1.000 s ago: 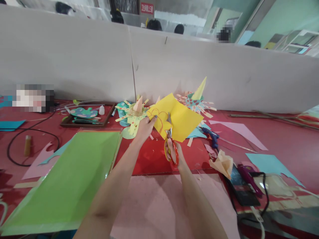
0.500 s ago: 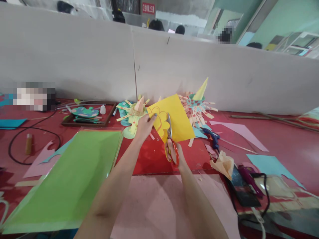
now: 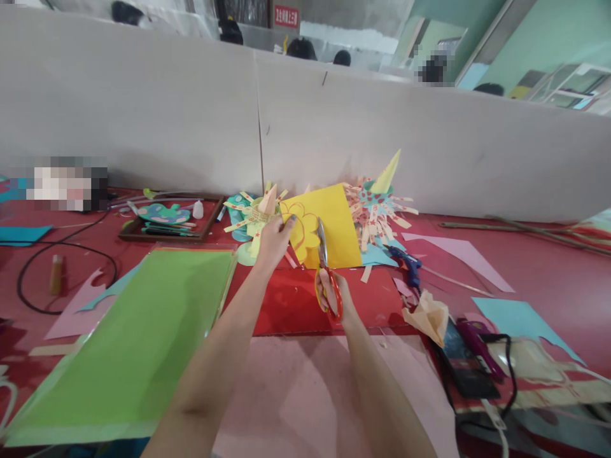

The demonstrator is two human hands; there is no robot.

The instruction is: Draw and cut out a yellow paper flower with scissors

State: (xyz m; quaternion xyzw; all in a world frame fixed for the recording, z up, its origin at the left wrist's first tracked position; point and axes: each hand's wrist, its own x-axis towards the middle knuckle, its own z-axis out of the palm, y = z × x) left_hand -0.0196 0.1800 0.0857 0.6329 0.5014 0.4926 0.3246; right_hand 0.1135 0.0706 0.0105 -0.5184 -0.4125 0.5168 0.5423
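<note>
My left hand [image 3: 275, 240] pinches the left edge of a sheet of yellow paper [image 3: 341, 226], thumb on top. A flower outline is drawn on the sheet's left part, in a reddish line. My right hand [image 3: 335, 292] is closed round the red and yellow handles of a pair of scissors [image 3: 323, 245]. Their blades point up and away from me and lie against the paper, along the right side of the drawn flower. Beneath the paper lies a red sheet [image 3: 281, 305] on the table.
Behind the paper stand decorated paper crafts with cones [image 3: 387, 175]. A green sheet pack [image 3: 128, 343] lies left, near a tray [image 3: 125, 236] of pens. On the right are a blue glue gun [image 3: 405, 262], a phone [image 3: 465, 366] and paper scraps. A white partition [image 3: 191, 114] closes off the back.
The yellow paper has turned a little and shifted slightly left with my left hand. The scissors have stayed almost in place, and their blades now look a bit more upright.
</note>
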